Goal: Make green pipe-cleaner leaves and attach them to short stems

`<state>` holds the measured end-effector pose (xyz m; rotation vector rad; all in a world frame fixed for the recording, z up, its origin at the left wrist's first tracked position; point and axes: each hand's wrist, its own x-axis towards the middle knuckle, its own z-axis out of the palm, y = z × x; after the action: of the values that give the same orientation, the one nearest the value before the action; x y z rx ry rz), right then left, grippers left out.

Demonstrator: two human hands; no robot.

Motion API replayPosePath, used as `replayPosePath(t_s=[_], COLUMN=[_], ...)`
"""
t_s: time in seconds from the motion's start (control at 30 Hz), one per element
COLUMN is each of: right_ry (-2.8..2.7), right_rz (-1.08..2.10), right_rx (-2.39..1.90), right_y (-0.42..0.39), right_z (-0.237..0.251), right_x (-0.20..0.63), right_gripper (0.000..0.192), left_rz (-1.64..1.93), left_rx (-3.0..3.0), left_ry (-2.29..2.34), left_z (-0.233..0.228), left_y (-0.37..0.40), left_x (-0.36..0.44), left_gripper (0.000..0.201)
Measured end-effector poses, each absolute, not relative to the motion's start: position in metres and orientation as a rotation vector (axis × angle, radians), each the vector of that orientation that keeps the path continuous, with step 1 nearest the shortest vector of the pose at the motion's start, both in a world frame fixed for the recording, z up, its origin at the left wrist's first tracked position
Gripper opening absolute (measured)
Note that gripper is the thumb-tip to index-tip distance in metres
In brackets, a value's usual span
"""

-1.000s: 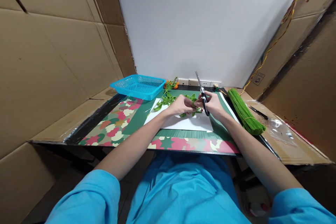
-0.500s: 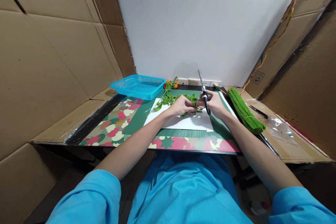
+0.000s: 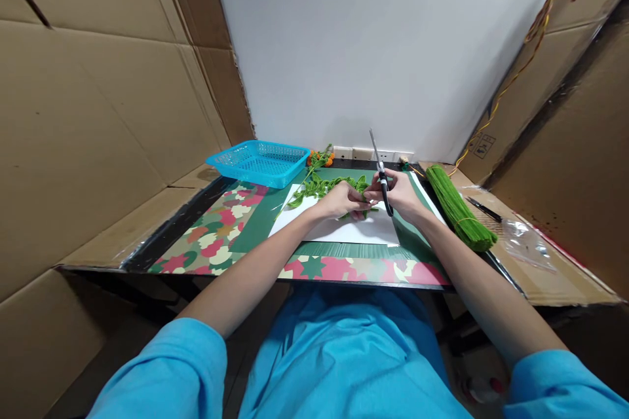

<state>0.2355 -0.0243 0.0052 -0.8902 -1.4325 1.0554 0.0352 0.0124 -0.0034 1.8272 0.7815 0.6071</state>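
Head view: my left hand (image 3: 339, 200) pinches the green stems (image 3: 322, 184) over the paper (image 3: 344, 229); my right hand (image 3: 400, 193) grips scissors (image 3: 381, 173) upright. Several leaves look formed; the bundle (image 3: 457, 209) lies unused.

Your single head view: looks forward and down from above blue-sleeved arms, table (image 3: 314, 270) near, white wall (image 3: 383, 46) straight ahead.

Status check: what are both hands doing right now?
Left hand pinching green pipe-cleaner piece. Right hand gripping scissors, blades up. Nothing in the way.
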Motion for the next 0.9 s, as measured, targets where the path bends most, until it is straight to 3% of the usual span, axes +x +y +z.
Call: replayPosePath(t_s=[0.3,0.5,0.57,0.73,0.9], right_ry=[-1.487,-1.314,-1.297,-1.542,-1.627], right_rz=[0.91,0.845,0.763,0.16,0.107], right_rx=[-0.952,-0.986,-1.096,-1.625,-1.858], right_y=[-0.021,-0.015,-0.012,-0.004,0.001], right_z=[0.002,-0.002,-0.005,-0.011,-0.012], right_x=[0.235,0.24,0.248,0.277,0.298], right_gripper=[0.042,0.044,0.045,0.053,0.059], left_rz=[0.649,0.816,0.861,0.901,0.879], left_rx=[1.902,1.968,1.952,1.948,2.129], left_ry=[0.819,0.836,0.839,0.854,0.919], left_z=[-0.002,0.008,0.01,0.006,0.007], left_y=[0.009,0.004,0.004,0.007,0.003], left_x=[0.039,0.039,0.039,0.039,0.039], left_gripper=[0.024,0.029,0.032,0.038,0.031])
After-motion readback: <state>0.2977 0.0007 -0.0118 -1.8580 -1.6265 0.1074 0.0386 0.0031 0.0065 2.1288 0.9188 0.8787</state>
